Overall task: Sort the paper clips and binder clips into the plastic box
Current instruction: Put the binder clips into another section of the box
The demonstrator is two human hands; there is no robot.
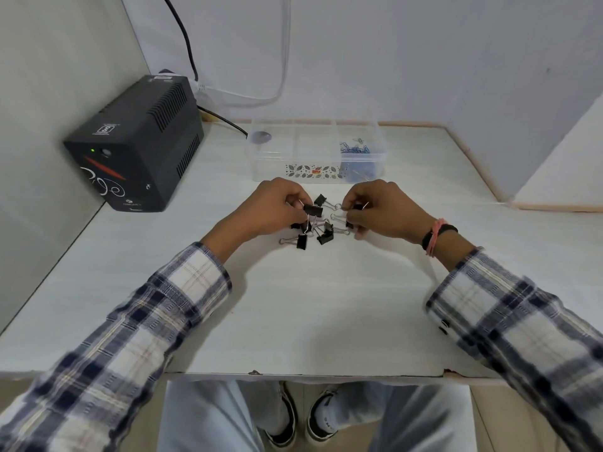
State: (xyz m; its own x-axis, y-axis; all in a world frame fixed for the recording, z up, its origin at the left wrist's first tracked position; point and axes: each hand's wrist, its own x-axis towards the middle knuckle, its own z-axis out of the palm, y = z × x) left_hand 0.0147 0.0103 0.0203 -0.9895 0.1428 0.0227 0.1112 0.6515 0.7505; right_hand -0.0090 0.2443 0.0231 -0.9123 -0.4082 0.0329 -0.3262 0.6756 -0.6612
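Observation:
Several black binder clips (314, 227) lie in a small heap on the white table, between my two hands. My left hand (269, 206) pinches one black binder clip (312, 209) at the heap's top left. My right hand (378, 210) is closed around a binder clip (349, 223) at the heap's right side, with a wire handle showing above the fingers. Behind the heap stands the clear plastic box (287, 156) with three compartments. Blue paper clips (355, 148) fill its right compartment; the middle compartment looks bare.
A black power unit (137, 145) with a green light stands at the back left, with cables running up the wall behind it. A wooden rim (473, 168) borders the table's right side. The table's front edge (306, 375) lies near my knees.

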